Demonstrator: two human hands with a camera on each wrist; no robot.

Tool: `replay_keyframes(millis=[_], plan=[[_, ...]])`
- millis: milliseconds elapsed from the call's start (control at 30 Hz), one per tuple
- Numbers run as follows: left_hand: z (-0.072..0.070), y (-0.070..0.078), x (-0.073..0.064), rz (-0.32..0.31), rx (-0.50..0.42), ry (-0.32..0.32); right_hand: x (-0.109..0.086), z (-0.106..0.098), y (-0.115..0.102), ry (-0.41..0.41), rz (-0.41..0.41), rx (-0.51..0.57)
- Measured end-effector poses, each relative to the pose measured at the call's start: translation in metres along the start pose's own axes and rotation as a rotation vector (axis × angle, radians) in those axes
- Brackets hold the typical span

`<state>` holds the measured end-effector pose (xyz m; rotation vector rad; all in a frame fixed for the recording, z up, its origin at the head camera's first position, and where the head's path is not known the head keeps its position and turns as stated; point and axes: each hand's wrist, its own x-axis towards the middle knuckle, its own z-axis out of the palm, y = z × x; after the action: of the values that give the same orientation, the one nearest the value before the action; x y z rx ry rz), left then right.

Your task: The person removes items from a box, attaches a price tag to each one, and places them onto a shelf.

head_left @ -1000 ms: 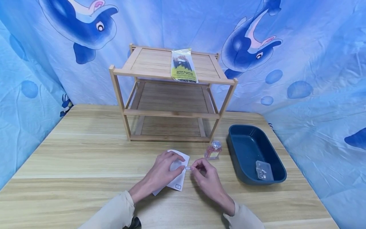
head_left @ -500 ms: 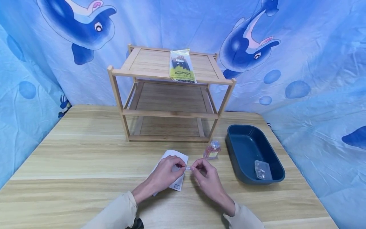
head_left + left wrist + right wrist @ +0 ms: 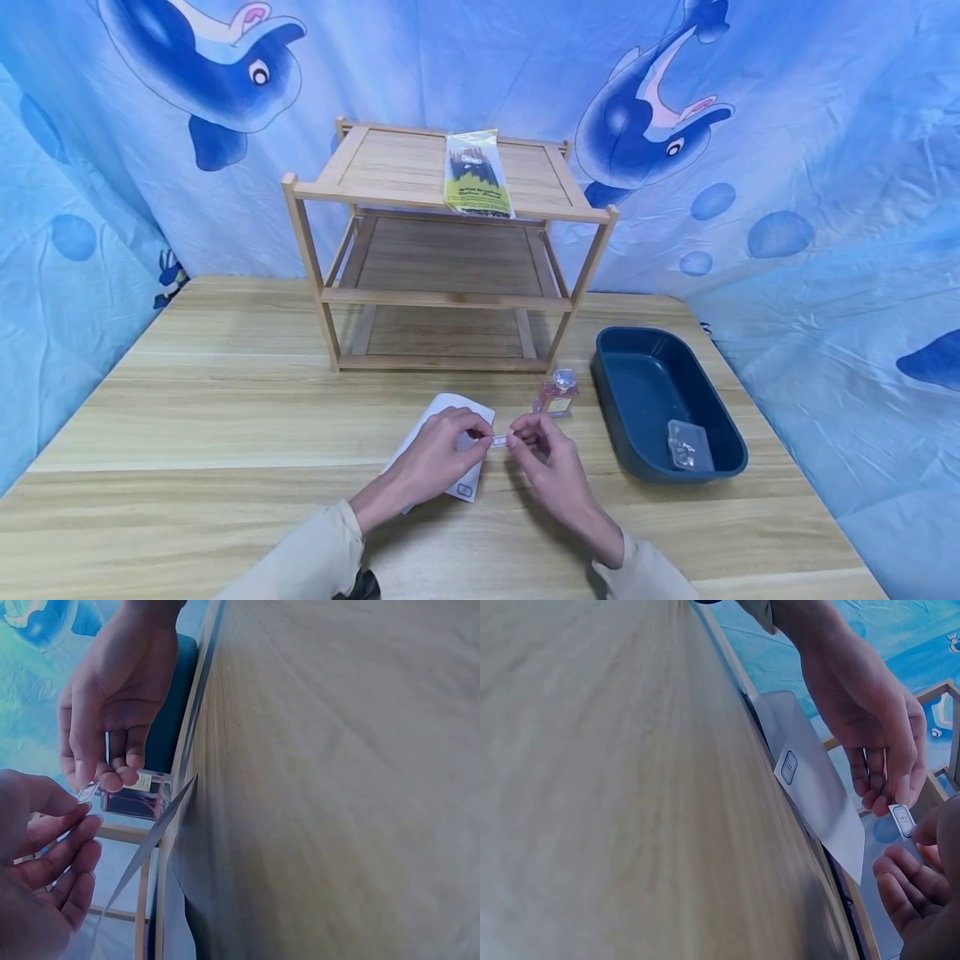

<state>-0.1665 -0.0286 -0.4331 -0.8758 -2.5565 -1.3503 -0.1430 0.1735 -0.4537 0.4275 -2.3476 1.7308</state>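
A small white label sticker (image 3: 500,440) with a dark printed border is stretched between both hands. My left hand (image 3: 444,450) pinches its left end between thumb and forefinger. The right hand (image 3: 553,471) pinches the other end the same way, as the right wrist view also shows with the sticker (image 3: 903,820) facing the camera. Under the left hand lies a white sheet (image 3: 471,406), partly hidden by it. Another bordered sticker (image 3: 789,767) is on the sheet's near corner. Just beyond the right hand stands a pink glass perfume bottle (image 3: 557,395) with a clear stopper.
A three-tier wooden rack (image 3: 450,296) stands at the back. On its top shelf lies a pack of artist brushes (image 3: 477,177). A dark blue basin (image 3: 637,375) is on the right, holding a small clear plastic case (image 3: 690,447).
The left fingers have closed onto the left end of the sticker, which the right hand was holding. Both hands have then shifted slightly to the right with it.
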Motion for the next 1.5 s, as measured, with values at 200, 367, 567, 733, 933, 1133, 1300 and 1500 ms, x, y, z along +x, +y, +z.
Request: replay_keyframes(millis=[200, 367, 567, 733, 933, 1133, 1300, 1500], plan=[[0.000, 0.001, 0.002, 0.011, 0.014, 0.002, 0.000, -0.003, 0.000, -0.018, -0.035, -0.026], [0.002, 0.004, 0.005, 0.009, 0.022, -0.010, -0.001, -0.007, 0.002, -0.005, -0.076, -0.042], [0.006, 0.007, 0.008, 0.012, 0.032, -0.021, -0.002, -0.012, 0.003, 0.020, -0.091, -0.054], [0.008, 0.009, 0.013, 0.024, 0.042, -0.022, -0.001, -0.016, 0.004, 0.043, -0.115, -0.098], [0.011, 0.014, 0.018, 0.049, 0.063, -0.024, 0.001, -0.021, 0.005, 0.071, -0.188, -0.161], [0.015, 0.017, 0.025, 0.063, 0.079, -0.029, 0.002, -0.026, 0.007, 0.088, -0.224, -0.197], [0.021, 0.019, 0.033, 0.090, 0.104, -0.020, 0.004, -0.033, 0.009, 0.107, -0.284, -0.240], [0.026, 0.022, 0.040, 0.090, 0.113, -0.035, 0.007, -0.042, 0.010, 0.149, -0.344, -0.353]])
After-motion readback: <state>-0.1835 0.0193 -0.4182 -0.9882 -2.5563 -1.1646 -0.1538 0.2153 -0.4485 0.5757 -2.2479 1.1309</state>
